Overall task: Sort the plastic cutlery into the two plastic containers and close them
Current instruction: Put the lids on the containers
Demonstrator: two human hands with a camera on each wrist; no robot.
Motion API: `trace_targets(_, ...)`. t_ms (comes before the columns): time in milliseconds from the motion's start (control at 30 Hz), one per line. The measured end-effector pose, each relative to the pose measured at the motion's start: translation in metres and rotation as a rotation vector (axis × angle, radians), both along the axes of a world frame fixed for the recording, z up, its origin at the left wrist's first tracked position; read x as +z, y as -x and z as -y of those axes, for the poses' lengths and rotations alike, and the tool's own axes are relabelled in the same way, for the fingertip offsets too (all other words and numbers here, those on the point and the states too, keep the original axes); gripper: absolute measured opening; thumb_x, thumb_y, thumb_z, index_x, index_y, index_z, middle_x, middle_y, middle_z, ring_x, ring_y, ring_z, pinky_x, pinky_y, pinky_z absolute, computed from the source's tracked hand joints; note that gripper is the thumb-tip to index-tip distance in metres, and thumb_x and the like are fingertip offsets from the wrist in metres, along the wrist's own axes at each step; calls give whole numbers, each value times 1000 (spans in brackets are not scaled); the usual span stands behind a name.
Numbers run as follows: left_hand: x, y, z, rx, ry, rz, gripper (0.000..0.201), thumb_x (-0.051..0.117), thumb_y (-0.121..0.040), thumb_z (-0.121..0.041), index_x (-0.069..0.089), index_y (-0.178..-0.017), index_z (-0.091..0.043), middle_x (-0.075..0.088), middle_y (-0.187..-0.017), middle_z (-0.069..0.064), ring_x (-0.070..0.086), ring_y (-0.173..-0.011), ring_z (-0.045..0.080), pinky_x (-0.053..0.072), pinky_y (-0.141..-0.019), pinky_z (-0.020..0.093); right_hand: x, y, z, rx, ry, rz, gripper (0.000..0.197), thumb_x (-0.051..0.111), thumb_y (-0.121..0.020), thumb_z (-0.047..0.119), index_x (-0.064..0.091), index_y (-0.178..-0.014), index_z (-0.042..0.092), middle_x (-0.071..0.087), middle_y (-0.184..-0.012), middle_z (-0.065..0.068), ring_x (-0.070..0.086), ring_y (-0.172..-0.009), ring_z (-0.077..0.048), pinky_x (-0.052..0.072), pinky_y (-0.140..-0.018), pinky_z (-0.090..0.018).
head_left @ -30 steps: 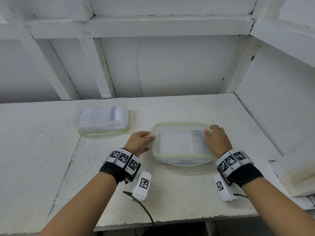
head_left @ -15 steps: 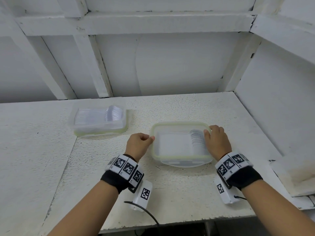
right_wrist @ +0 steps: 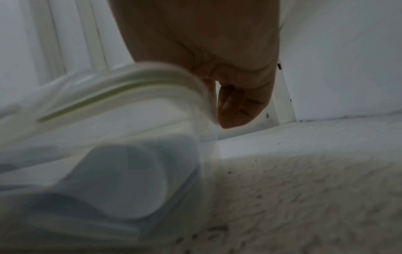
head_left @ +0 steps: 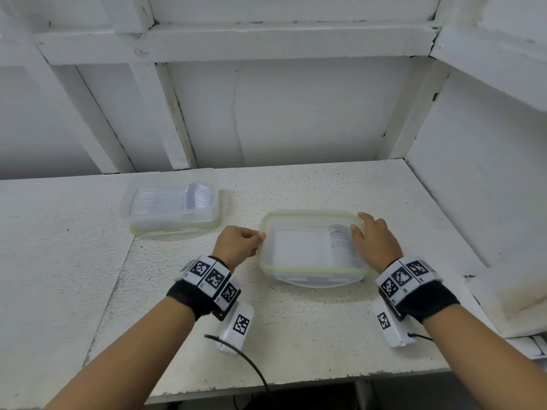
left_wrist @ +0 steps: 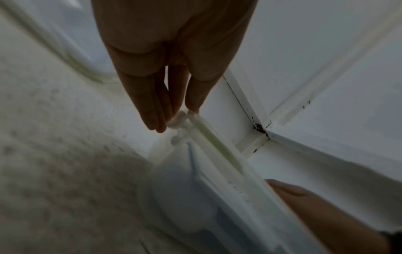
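A clear container with a green-rimmed lid (head_left: pixel 310 272) sits mid-table, holding a stack of clear plastic spoons (head_left: pixel 340 241). My left hand (head_left: pixel 257 238) is at its left edge, and in the left wrist view its thumb and fingers (left_wrist: pixel 152 110) pinch a small white tab on the lid's rim (left_wrist: pixel 217 142). My right hand (head_left: pixel 359 224) rests on the right end, thumb on top and fingers curled over the rim (right_wrist: pixel 135 82). Spoon bowls (right_wrist: pixel 130 180) show through the wall. A second lidded container (head_left: pixel 173 229) with clear cutlery stands at the back left, untouched.
The white speckled table (head_left: pixel 296 321) meets a wall at the back and a white side panel on the right (head_left: pixel 488 173). A stained ledge (head_left: pixel 518 294) lies at the right. A black cable (head_left: pixel 251 368) hangs over the front edge.
My left hand's fingers have curled tighter at the lid's left edge. The right hand and both containers stay where they were; only the view has shifted a little.
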State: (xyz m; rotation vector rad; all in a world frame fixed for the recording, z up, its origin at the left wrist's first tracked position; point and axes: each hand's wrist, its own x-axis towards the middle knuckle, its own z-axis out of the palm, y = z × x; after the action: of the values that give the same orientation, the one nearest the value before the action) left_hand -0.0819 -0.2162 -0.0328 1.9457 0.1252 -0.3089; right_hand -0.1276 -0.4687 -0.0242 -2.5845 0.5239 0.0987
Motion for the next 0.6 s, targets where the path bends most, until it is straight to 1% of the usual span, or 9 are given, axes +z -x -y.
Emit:
trace_targets(67, 6, -11, -4, -73, -144, 60, 29, 64, -88, -20, 69, -108, -1, 70, -97, 9, 63, -87, 20, 53, -87, 34, 5, 4, 3, 33, -15, -35, 45, 39, -98, 34, 38, -135, 10, 48, -127, -19, 52, -110, -34, 42, -88, -36)
trace_targets(133, 13, -23, -7, -129, -298, 143, 32, 61, -89, -22, 66, -115, -4, 68, -111, 9, 62, -99, 20, 47, -92, 29, 11, 8, 3, 67, -44, -73, 33, 43, -96, 38, 48, -111, 10, 59, -103, -13, 57, -87, -27, 43, -73, -32)
trace_targets(200, 18, -34, -8, -178, -419, 202, 34, 58, -91, -25, 63, -120, -7, 64, -120, 7, 59, -110, 19, 41, -97, 27, 17, 12, -3, 149, -40, -158, 31, 44, -95, 41, 45, -84, 13, 60, -79, -7, 55, -66, -21, 44, -65, -31)
trace_targets(233, 20, -39, -9, -191, -465, 213, 36, 58, -91, -27, 62, -121, -9, 63, -122, 7, 58, -113, 19, 39, -99, 28, 20, 12, -8, 197, -20, -208, 34, 43, -95, 42, 43, -76, 13, 60, -71, -6, 54, -59, -19, 45, -64, -30)
trace_targets(333, 24, -44, -13, -157, -558, 228, 38, 57, -91, -33, 59, -120, -9, 63, -119, 7, 57, -110, 21, 40, -94, 28, 29, 7, -23, 318, 140, -290, 43, 43, -94, 46, 43, -65, 14, 55, -62, -1, 52, -57, -17, 42, -60, -27)
trace_targets(400, 27, -35, -17, -95, -565, 260, 36, 56, -91, -33, 57, -116, -7, 63, -110, 6, 57, -103, 22, 41, -85, 27, 31, 3, -30, 317, 292, -207, 40, 44, -93, 49, 45, -72, 14, 55, -72, -1, 52, -69, -19, 40, -63, -28)
trace_targets(433, 29, -28, -20, -75, -560, 266, 34, 56, -92, -33, 55, -113, -6, 61, -104, 5, 57, -99, 22, 41, -81, 27, 30, 0, -32, 300, 302, -136, 35, 44, -93, 47, 50, -83, 14, 58, -83, -3, 53, -77, -20, 41, -66, -28)
trace_targets(533, 27, 1, -33, -59, -521, 197, 30, 57, -91, -34, 52, -100, -6, 59, -92, 4, 59, -82, 22, 49, -74, 32, 26, -8, -42, 330, 69, -6, 39, 49, -94, 36, 50, -124, 12, 55, -122, -7, 53, -108, -22, 42, -88, -31)
trace_targets(600, 23, 19, -40, -43, -460, 107, 27, 60, -89, -33, 54, -88, -7, 62, -83, 6, 63, -73, 22, 56, -72, 36, 28, -13, -49, 401, -72, -28, 46, 51, -95, 30, 45, -135, 11, 51, -135, -7, 48, -121, -21, 36, -99, -29)
